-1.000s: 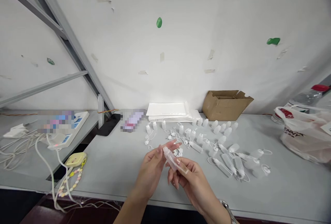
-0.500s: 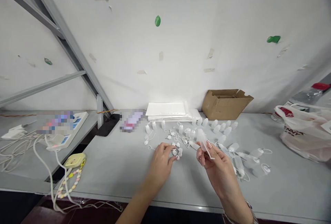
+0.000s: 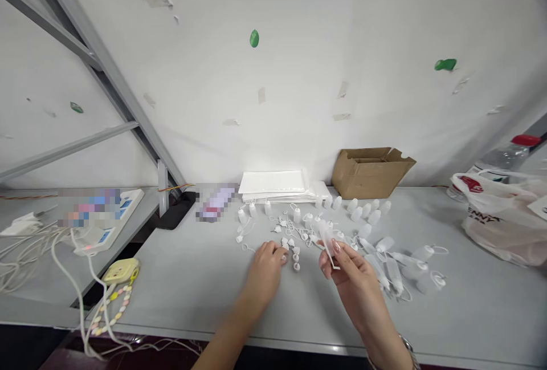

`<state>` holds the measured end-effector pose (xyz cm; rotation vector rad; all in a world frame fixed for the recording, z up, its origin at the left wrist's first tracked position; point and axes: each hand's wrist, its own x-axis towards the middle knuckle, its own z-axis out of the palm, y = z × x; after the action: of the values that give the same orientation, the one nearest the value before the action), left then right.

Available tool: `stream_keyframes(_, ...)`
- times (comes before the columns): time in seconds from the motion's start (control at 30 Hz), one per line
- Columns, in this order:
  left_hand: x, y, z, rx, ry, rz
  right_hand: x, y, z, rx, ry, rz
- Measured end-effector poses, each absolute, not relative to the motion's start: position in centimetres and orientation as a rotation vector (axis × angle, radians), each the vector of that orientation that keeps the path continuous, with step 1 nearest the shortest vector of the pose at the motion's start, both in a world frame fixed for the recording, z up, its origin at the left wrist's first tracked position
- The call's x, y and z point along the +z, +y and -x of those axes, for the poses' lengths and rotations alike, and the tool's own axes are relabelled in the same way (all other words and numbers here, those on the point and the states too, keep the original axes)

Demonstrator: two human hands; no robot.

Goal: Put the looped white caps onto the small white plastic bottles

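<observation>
My right hand (image 3: 352, 270) grips a small translucent squeeze bottle (image 3: 327, 236) between thumb and fingers, tilted above the table. A thin whitish strip runs down from it past the fingers. To the left, my left hand (image 3: 265, 270) rests low over the table, its fingertips pinched together at the edge of a little group of small white caps (image 3: 296, 251). A white cap seems to be between those fingers, though they mostly cover it. Behind both hands lie several capped bottles with looped cords (image 3: 297, 215). More bottles (image 3: 393, 273) lie on their sides right of my right hand.
A cardboard box (image 3: 367, 173) and a stack of white sheets (image 3: 276, 183) sit against the wall. Uncapped bottles (image 3: 356, 213) stand before the box. A plastic bag (image 3: 499, 222) is at right; a black phone (image 3: 177, 210), power strip (image 3: 123, 216) and cables are at left.
My left hand's thumb and fingers have closed together at the caps, and some caps have shifted. The right hand, with the bottle, has moved slightly left and down.
</observation>
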<state>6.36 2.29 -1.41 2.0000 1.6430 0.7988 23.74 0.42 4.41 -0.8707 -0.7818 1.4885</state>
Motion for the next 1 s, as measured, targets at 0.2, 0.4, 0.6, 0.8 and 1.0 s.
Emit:
stream_keyframes(0.2,0.0,2.6,-5.3,1.034,1.616,-1.628,3.4,0.8,-23.5,1.527,-0.848,0.947)
stream_keyframes(0.4,1.7,2.3,-4.9,1.141,1.355,-1.206,2.5,0.8,-21.7,1.648,-1.035,0.982)
stream_keyframes(0.6,1.9,1.9,-4.8,1.214,0.981,-0.699,2.6,0.8,-20.7,1.622,-1.11,1.008)
stream_keyframes(0.8,2.0,2.0,-4.5,1.292,1.113,-0.785,3.0,0.7,-20.9,1.548,-1.142,1.078)
stream_keyframes(1.0,2.6,1.6,-4.5,1.248,1.162,-0.933,2.8,0.1,-20.9,1.383,-1.309,1.205)
